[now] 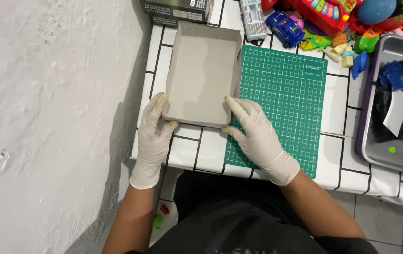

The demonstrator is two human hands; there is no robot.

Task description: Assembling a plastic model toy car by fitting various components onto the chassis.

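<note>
Two gloved hands hold a shallow grey cardboard tray [205,75] by its near corners. It lies open side up on the white-tiled desk [189,153], at the left end just beside the rough white wall [46,94], its right edge overlapping the left border of a green cutting mat [281,99]. The left hand [153,136] grips the near left corner, fingers stretched up along the outer side wall and thumb pressed against the near wall. The right hand [258,134] grips the near right corner, fingers against the side wall where it meets the mat and thumb curled at the near wall; its palm rests on the mat. Each grip is partly closed around a corner, not clenched. Both hands wear pale, slightly soiled gloves, and the forearms are bare. Behind the tray sits a dark printed box [175,10], touching or nearly touching its far wall. Beyond the mat lie a long clear case [253,19], a blue toy car [285,28] and a heap of bright plastic toys [347,23]. At the right, well apart from the tray, a metal pan [375,150] holds blue toy parts, a white paper scrap and small bits.
</note>
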